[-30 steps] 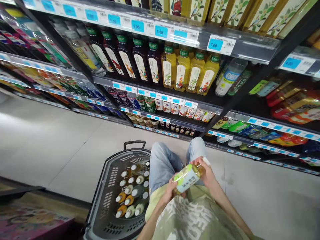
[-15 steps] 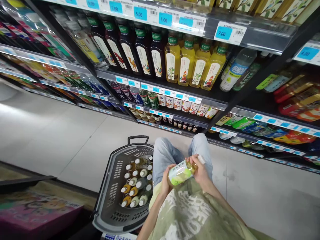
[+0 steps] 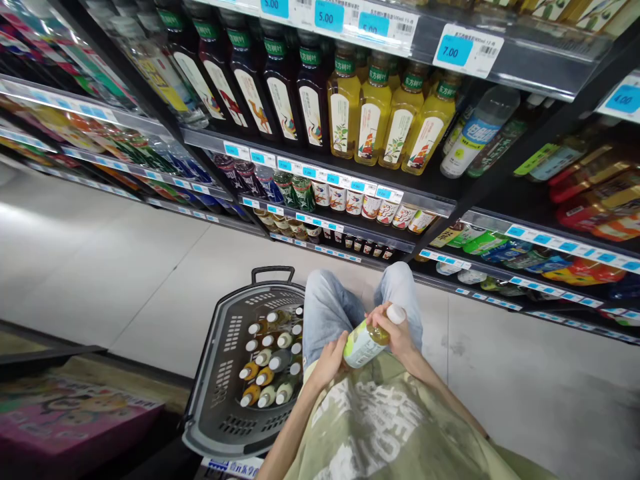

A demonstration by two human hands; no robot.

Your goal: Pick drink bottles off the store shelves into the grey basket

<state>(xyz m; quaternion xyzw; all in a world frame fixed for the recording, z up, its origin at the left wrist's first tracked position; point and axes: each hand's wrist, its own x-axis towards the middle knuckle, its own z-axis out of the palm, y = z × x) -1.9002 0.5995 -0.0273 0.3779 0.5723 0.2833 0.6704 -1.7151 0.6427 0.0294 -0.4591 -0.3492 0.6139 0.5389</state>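
Held over my lap is a drink bottle point(image 3: 367, 343) with a white cap and a pale green label, tilted with its cap up to the right. My left hand point(image 3: 333, 360) is closed around its base end. My right hand point(image 3: 393, 329) grips the neck end just below the cap. Left of my legs stands a grey shopping basket point(image 3: 204, 393) with several white-capped bottles point(image 3: 265, 377) upright in it, some holding orange drink and others pale or clear.
A shelf rack point(image 3: 320, 163) stands in front, with dark tea bottles point(image 3: 283, 93), yellow tea bottles point(image 3: 373, 113) and small cans point(image 3: 370, 205). Price tags point(image 3: 467, 52) line its edges. A pink box point(image 3: 75, 427) lies at lower left. Tiled floor point(image 3: 150, 267) shows around my legs.
The bottle has been turned about its length in my hands, so its label faces differently. Its cap end is slightly higher. The view has shifted a little.
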